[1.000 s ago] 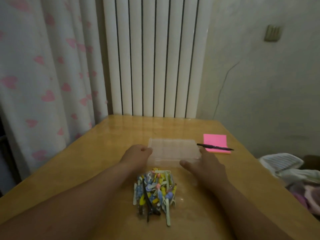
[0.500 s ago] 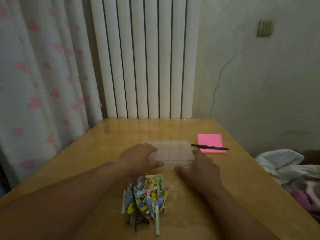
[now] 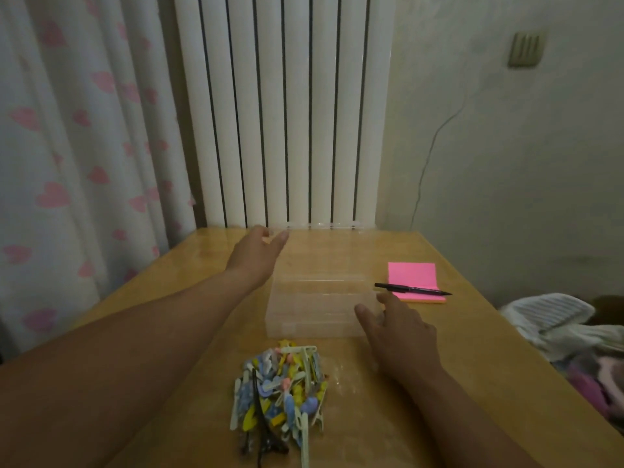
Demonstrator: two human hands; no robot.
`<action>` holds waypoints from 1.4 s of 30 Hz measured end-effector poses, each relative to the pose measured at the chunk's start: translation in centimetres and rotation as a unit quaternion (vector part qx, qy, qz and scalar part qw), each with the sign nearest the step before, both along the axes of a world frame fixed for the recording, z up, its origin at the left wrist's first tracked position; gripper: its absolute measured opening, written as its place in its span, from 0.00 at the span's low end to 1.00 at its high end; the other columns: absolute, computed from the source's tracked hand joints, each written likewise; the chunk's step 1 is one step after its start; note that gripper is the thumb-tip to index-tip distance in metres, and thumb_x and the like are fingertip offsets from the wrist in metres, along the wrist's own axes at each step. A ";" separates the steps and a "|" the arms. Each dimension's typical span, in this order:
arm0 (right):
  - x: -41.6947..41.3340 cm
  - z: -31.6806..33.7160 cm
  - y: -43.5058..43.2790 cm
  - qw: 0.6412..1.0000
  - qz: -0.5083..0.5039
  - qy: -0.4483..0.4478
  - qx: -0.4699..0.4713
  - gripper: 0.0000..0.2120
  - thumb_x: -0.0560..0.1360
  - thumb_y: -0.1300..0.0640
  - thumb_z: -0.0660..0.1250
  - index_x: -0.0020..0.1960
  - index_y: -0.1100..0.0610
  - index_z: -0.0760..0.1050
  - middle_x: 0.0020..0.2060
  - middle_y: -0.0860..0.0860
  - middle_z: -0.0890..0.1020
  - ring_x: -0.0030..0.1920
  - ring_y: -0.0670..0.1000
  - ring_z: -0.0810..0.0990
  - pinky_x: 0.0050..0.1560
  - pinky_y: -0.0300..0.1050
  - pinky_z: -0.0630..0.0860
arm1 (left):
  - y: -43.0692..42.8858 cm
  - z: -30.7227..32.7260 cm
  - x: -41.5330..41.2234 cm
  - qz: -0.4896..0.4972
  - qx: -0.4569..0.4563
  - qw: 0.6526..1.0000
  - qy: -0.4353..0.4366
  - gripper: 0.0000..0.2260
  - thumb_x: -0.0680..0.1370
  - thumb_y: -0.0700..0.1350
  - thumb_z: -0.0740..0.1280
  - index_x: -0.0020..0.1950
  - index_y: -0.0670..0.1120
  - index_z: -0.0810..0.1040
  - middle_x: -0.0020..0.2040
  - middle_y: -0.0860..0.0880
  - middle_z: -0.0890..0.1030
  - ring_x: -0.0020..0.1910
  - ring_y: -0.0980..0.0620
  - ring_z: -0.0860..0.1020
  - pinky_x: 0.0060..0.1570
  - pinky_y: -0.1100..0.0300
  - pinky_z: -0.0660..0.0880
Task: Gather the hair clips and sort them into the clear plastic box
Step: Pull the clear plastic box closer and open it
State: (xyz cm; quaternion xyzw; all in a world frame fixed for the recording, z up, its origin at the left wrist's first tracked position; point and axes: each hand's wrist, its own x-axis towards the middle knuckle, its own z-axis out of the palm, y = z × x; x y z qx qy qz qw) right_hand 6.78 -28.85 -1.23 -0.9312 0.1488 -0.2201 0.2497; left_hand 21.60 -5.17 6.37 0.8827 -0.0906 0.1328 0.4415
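A clear plastic box [image 3: 305, 320] stands mid-table, with its transparent lid [image 3: 324, 228] swung up behind it. My left hand [image 3: 258, 253] is raised at the lid's upper left corner, fingertips pinching its edge. At the box's front right corner is my right hand [image 3: 396, 329], thumb on the front wall and fingers at the right side. A pile of several colourful hair clips [image 3: 282, 390] lies on the wooden table [image 3: 456, 359] just in front of the box, between my forearms.
A pink sticky-note pad [image 3: 412, 275] with a black pen [image 3: 413, 289] across it lies right of the box. A white radiator [image 3: 287, 113] and a heart-patterned curtain [image 3: 77, 146] stand behind the table. Crumpled clothes [image 3: 567, 325] lie off the right edge.
My left hand has lifted from the box top and moved up and away, swinging the lid open. My right hand has stayed at the front right corner.
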 end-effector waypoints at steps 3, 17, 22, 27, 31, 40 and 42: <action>-0.2 0.3 0.0 1.000 0.015 0.001 -0.010 0.26 0.81 0.30 0.56 0.75 0.39 0.68 0.64 0.45 0.81 0.66 0.51 0.78 0.68 0.59 0.70 | -0.8 -2.6 1.7 -0.015 -0.052 0.996 0.070 0.20 0.87 0.58 0.59 0.63 0.45 0.81 0.55 0.45 0.85 0.54 0.43 0.83 0.59 0.46 0.81; -1.0 0.8 0.5 0.999 0.002 0.028 -0.029 0.31 0.74 0.22 0.54 0.66 0.40 0.76 0.59 0.50 0.80 0.62 0.55 0.79 0.62 0.60 0.76 | 1.8 -5.5 -1.9 -0.061 0.013 0.991 0.117 0.23 0.88 0.57 0.59 0.77 0.46 0.76 0.75 0.48 0.77 0.72 0.44 0.75 0.73 0.48 0.71; -2.2 2.6 1.7 0.990 0.033 -0.126 -0.063 0.21 0.79 0.34 0.63 0.62 0.47 0.80 0.53 0.48 0.80 0.55 0.51 0.78 0.54 0.54 0.77 | 4.6 -6.6 -5.6 -0.032 0.020 0.998 0.057 0.15 0.87 0.53 0.61 0.66 0.46 0.81 0.60 0.49 0.81 0.58 0.48 0.78 0.55 0.54 0.72; -3.7 3.7 4.5 0.968 0.246 -0.014 0.045 0.05 0.80 0.44 0.69 0.53 0.43 0.82 0.43 0.43 0.83 0.44 0.41 0.80 0.45 0.43 0.80 | 5.2 -7.0 -6.6 0.015 -0.014 1.000 0.016 0.12 0.86 0.52 0.64 0.55 0.46 0.84 0.47 0.50 0.83 0.46 0.52 0.79 0.43 0.56 0.72; -3.4 3.3 5.4 0.959 0.274 0.068 0.001 0.13 0.77 0.36 0.70 0.57 0.40 0.81 0.45 0.42 0.81 0.45 0.41 0.79 0.47 0.43 0.79 | 5.1 -7.2 -6.2 -0.001 -0.013 1.000 0.015 0.12 0.86 0.51 0.65 0.52 0.47 0.84 0.45 0.51 0.83 0.45 0.52 0.80 0.42 0.59 0.72; -2.9 3.2 5.7 0.943 0.295 0.099 0.116 0.01 0.78 0.49 0.74 0.49 0.43 0.85 0.44 0.46 0.86 0.45 0.44 0.84 0.47 0.43 0.81 | 5.4 -7.2 -6.1 -0.026 -0.050 0.998 0.025 0.12 0.85 0.51 0.66 0.51 0.46 0.85 0.46 0.49 0.84 0.47 0.51 0.80 0.46 0.54 0.75; -3.0 3.6 5.5 0.926 0.307 0.103 0.192 0.03 0.79 0.54 0.74 0.49 0.47 0.86 0.46 0.47 0.87 0.48 0.46 0.85 0.50 0.44 0.81 | 5.5 -7.2 -6.2 -0.028 -0.057 0.998 0.026 0.11 0.85 0.51 0.66 0.51 0.47 0.85 0.46 0.49 0.85 0.47 0.51 0.81 0.48 0.54 0.76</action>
